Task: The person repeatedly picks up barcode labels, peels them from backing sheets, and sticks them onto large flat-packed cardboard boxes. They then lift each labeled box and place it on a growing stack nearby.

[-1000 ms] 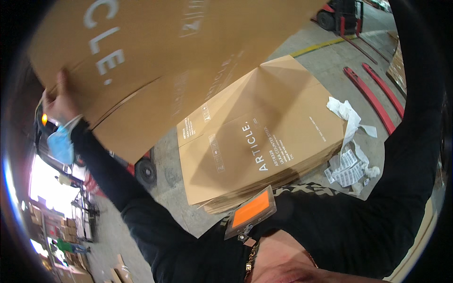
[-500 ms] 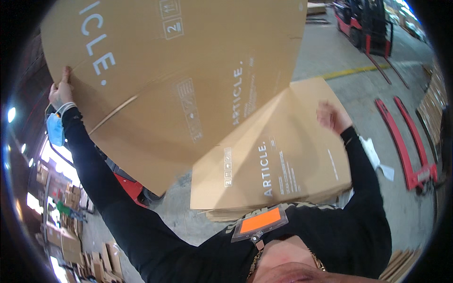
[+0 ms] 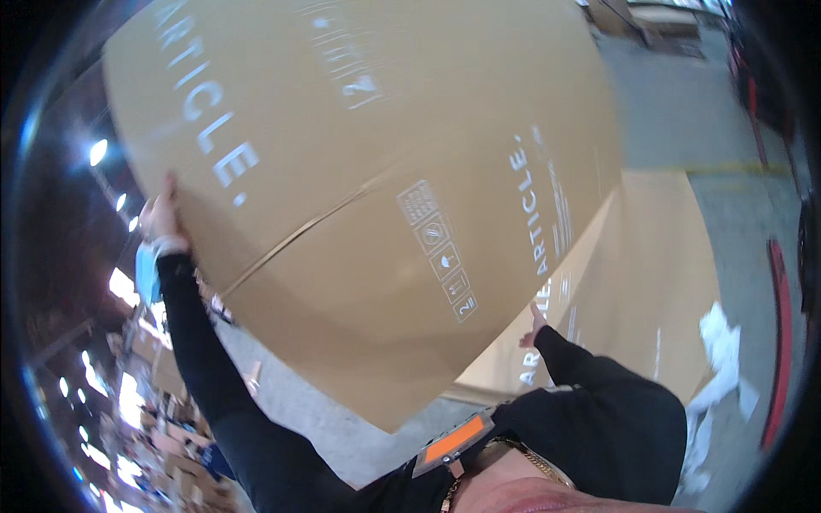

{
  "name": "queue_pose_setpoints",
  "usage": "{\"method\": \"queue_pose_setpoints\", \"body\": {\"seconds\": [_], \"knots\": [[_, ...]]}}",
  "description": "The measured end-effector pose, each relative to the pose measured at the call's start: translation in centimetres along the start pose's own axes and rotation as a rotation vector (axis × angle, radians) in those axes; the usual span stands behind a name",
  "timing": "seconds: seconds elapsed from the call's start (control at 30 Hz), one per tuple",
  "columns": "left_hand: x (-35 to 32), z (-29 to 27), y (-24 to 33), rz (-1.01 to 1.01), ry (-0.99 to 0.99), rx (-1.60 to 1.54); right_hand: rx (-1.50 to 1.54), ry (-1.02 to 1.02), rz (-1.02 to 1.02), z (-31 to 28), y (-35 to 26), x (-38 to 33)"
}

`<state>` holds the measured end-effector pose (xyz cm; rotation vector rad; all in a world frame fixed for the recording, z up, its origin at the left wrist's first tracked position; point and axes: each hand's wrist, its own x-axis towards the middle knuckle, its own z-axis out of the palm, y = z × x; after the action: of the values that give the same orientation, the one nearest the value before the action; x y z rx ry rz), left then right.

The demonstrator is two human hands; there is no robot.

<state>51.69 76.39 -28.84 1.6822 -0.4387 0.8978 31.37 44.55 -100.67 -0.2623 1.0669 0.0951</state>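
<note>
A large brown flattened cardboard box [image 3: 342, 214] with white print is raised and tilted, covering much of the view. My left hand [image 3: 165, 214] grips its left edge, and a blue face mask [image 3: 148, 272] hangs at that wrist. Beneath it, to the right, lies another flat cardboard box [image 3: 676, 282]. My right hand [image 3: 532, 329] is low beside the raised cardboard's lower right edge, over the lying one. Its fingers look partly stretched out; whether they touch the edge I cannot tell.
Torn white wrapping [image 3: 718, 359] lies on the right beside the cardboard. A red fork [image 3: 778, 342] runs along the floor at far right. Dark machinery [image 3: 765, 85] stands at the upper right. Cardboard pieces [image 3: 184, 470] are piled at the lower left.
The raised cardboard has swung right and now covers more of the lying one. My left hand went right and down with it; my right hand moved down and left to its lower edge.
</note>
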Motion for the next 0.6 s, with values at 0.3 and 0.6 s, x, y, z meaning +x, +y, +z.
{"method": "queue_pose_setpoints", "body": {"seconds": [0.3, 0.6], "knots": [[-3.1, -0.5, -7.6, -0.103, -0.131, -0.195, 0.486, -0.077, -0.470, 1.3, 4.3, 3.2], [1.4, 2.4, -12.5, -0.232, -0.028, 0.070, 0.546, 0.450, -0.503, 1.4, 6.7, 0.3]]}}
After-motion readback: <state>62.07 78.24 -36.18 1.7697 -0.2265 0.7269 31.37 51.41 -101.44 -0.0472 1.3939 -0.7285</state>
